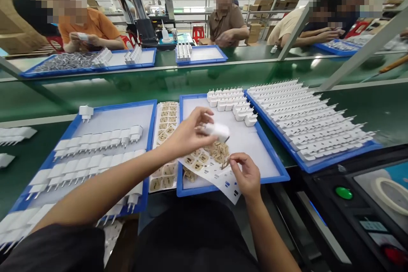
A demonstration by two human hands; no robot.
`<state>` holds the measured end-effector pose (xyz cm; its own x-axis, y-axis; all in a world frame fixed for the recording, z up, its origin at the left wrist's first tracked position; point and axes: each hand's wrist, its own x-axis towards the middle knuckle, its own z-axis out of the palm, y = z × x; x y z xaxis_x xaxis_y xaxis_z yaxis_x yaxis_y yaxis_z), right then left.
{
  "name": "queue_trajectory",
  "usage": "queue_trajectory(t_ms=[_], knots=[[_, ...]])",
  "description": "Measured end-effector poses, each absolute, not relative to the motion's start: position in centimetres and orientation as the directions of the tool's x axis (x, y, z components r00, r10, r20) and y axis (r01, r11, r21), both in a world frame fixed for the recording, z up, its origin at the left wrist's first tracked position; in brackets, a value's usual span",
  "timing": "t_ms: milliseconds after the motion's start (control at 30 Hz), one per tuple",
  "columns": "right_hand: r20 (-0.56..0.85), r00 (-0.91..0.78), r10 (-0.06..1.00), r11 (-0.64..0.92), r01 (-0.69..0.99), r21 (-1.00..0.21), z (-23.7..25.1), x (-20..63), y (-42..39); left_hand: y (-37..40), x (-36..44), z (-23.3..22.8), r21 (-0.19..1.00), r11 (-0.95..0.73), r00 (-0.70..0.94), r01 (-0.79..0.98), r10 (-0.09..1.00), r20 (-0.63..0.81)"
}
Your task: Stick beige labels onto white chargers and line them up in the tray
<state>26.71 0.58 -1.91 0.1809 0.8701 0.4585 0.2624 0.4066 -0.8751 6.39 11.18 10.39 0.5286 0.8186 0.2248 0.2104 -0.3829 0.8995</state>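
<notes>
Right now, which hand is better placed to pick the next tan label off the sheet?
Right, probably. The right hand already pinches at the tan labels on the white backing sheet, while the left hand is occupied, its grip closed on the small white plastic plug adapter above the blue-rimmed tray.

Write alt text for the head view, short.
The left hand holds a white plug adapter over a blue tray, while the right hand pinches a small sticker at a label sheet. More adapter trays flank it; other people sit across the green bench.
</notes>
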Motion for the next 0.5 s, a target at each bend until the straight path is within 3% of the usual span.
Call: queue_trajectory(t_ms=[100,233,333,500], knots=[[0.540,0.190,0.820,0.471,0.312,-0.825,-1.9,27.0,0.8,4.5,1.4,11.4,0.975,-0.191,0.526,0.110,0.844,0.106],[0.592,0.240,0.769,0.508,0.334,-0.794,-0.4,26.5,0.5,-1.3,-1.8,8.8,0.993,-0.035,0.432,-0.110,0.898,0.079],[0.524,0.174,0.834,0.513,0.109,-0.851,1.6,24.8,-0.5,-3.4,-1.7,5.8,0.954,0.038,0.316,-0.297,0.947,0.060],[0.354,-0.206,0.912,0.292,-0.280,-0.914,4.1,20.6,-2.5,-4.2,0.4,3.0,0.876,0.113,0.203,-0.470,0.979,-0.017]])
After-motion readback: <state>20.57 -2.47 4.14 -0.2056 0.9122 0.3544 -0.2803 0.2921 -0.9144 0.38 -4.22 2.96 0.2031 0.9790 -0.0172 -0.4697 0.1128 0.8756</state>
